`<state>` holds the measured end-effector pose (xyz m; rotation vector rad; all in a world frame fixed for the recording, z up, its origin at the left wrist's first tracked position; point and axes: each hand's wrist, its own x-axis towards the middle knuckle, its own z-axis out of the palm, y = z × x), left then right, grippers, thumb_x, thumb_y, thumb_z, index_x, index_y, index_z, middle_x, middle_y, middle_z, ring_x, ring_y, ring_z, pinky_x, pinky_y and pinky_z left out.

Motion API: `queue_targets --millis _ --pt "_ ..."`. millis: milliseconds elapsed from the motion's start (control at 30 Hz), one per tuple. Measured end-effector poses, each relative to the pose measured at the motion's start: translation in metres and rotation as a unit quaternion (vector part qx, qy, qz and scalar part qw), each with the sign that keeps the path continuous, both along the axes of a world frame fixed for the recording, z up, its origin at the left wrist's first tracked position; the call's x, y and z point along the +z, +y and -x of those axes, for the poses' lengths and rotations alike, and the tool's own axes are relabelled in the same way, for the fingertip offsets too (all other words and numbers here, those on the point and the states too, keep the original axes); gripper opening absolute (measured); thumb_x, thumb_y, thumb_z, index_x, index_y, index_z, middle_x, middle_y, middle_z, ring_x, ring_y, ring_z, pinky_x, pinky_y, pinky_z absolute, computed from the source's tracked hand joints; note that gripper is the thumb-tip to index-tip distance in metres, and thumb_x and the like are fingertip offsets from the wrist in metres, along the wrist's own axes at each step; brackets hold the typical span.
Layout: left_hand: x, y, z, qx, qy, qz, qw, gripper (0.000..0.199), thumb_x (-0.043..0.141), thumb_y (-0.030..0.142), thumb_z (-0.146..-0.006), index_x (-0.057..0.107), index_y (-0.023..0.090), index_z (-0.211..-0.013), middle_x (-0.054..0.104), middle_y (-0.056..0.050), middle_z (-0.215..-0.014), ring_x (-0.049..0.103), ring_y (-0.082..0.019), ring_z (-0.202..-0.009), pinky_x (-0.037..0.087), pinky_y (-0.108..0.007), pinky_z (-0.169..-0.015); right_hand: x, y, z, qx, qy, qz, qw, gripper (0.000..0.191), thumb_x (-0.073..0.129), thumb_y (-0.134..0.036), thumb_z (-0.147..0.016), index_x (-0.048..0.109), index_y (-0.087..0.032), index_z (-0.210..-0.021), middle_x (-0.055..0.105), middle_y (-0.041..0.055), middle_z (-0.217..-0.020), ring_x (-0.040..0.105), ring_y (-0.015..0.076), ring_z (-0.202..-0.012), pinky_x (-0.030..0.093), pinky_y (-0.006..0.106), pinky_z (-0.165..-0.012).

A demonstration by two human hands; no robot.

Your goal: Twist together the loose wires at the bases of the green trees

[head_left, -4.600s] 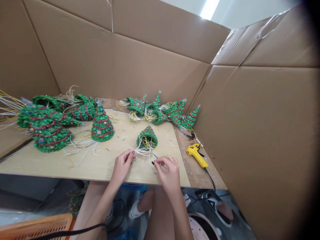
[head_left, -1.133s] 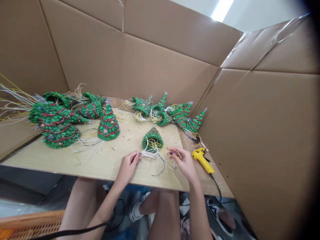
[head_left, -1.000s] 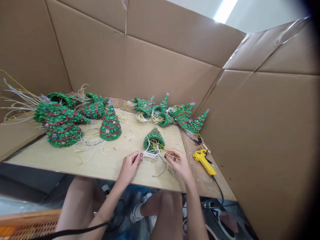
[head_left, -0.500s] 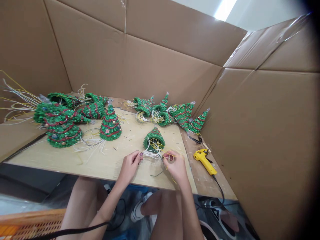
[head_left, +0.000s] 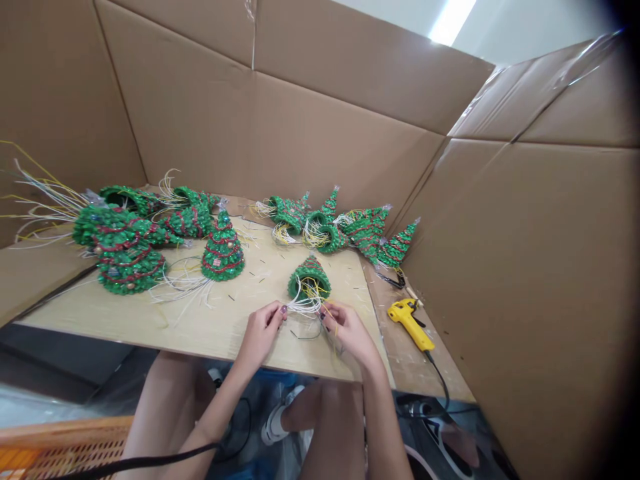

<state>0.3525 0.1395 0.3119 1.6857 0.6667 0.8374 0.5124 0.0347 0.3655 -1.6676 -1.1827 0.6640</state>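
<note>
A small green sequinned cone tree is seen lying tilted on a plywood board, near the board's front edge, its apex pointing to 12 o'clock and its hollow base facing the wearer. A bundle of white wires and yellow wires is seen spilling from the base.

The left hand, at 7 o'clock from the tree, is closed in a pinch on the white wires just outside the base. The right hand, at 5 o'clock, is curled with the fingers drawn together on the yellow wires; the exact grip is partly hidden. The hands are near each other but not touching. A thin dark wire lies looped on the board between them.

At 9 o'clock, an upright sequinned tree stands with white wires trailing from its base. Farther out at 9 o'clock, a heap of larger trees is piled. A row of tipped trees lies at 1 o'clock. A yellow glue gun rests on a bare wooden strip at 4 o'clock, its black cord running off the edge. Dark scissors lie at 3 o'clock. Cardboard walls enclose the far and right sides.
</note>
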Motion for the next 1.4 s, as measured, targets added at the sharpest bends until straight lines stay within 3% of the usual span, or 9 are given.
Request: queue_targets --millis 167,300,433,700,933,1100,1400 --pt "0.001 0.0 0.0 0.001 0.002 0.004 1.0 0.033 0.043 0.042 -0.087 0.046 0.017 -0.067 0.04 0.003 -0.059 0.038 -0.012 -0.057 0.026 -0.023 -0.056 -0.002 0.004 -0.007 0.009 0.164 -0.021 0.986 0.02 0.073 -0.033 -0.063 0.066 -0.016 -0.073 0.062 0.0004 -0.069 0.052 0.0103 -0.063 0.038 0.02 -0.058" --pt "0.002 -0.001 0.0 0.002 0.007 0.001 1.0 0.033 0.042 0.042 -0.088 0.047 0.017 -0.067 0.04 0.004 -0.058 0.037 -0.012 -0.057 0.025 -0.024 -0.056 -0.009 0.006 -0.007 0.022 0.283 -0.035 0.958 0.027 0.08 -0.033 -0.057 0.068 -0.018 -0.075 0.062 -0.0005 -0.072 0.047 0.0072 -0.058 0.034 0.018 -0.053" --pt "0.001 0.0 0.0 0.003 0.007 -0.006 1.0 0.033 0.041 0.042 -0.088 0.047 0.017 -0.067 0.039 0.004 -0.058 0.037 -0.011 -0.056 0.025 -0.024 -0.056 -0.019 0.009 -0.006 0.025 0.351 -0.057 0.934 0.03 0.083 -0.031 -0.053 0.068 -0.018 -0.076 0.062 -0.0004 -0.074 0.048 0.008 -0.061 0.035 0.017 -0.054" --pt "0.002 0.0 0.0 0.001 0.0 -0.002 1.0 0.032 0.042 0.041 -0.088 0.047 0.017 -0.067 0.04 0.003 -0.059 0.038 -0.012 -0.057 0.026 -0.024 -0.056 -0.018 0.015 0.005 0.017 0.289 -0.061 0.955 0.025 0.082 -0.029 -0.055 0.065 -0.016 -0.069 0.06 0.0 -0.07 0.049 0.0092 -0.063 0.036 0.019 -0.058" --pt "0.0 0.0 0.0 0.004 0.003 -0.004 1.0 0.033 0.043 0.042 -0.088 0.048 0.017 -0.067 0.038 0.004 -0.058 0.036 -0.011 -0.056 0.025 -0.024 -0.056 -0.004 0.014 0.019 -0.009 0.263 -0.015 0.965 0.033 0.078 -0.036 -0.06 0.057 -0.016 -0.074 0.059 -0.0019 -0.056 0.041 0.0048 -0.042 0.023 0.016 -0.039" --pt "0.0 0.0 0.0 0.001 0.004 -0.002 1.0 0.033 0.043 0.043 -0.087 0.049 0.017 -0.067 0.037 0.004 -0.056 0.035 -0.011 -0.055 0.025 -0.023 -0.055 -0.01 0.018 0.027 0.022 0.297 -0.018 0.955 0.036 0.077 -0.039 -0.061 0.054 -0.016 -0.078 0.064 0.0001 -0.062 0.047 0.0054 -0.039 0.027 0.015 -0.035" --pt "0.005 -0.001 0.001 0.0 -0.011 -0.006 1.0 0.032 0.044 0.04 -0.086 0.051 0.017 -0.066 0.046 0.002 -0.058 0.042 -0.012 -0.058 0.029 -0.022 -0.056 -0.011 0.025 0.036 0.003 0.275 -0.017 0.961 0.038 0.075 -0.041 -0.062 0.052 -0.017 -0.078 0.066 -0.0002 -0.058 0.05 0.0069 -0.034 0.032 0.014 -0.031"
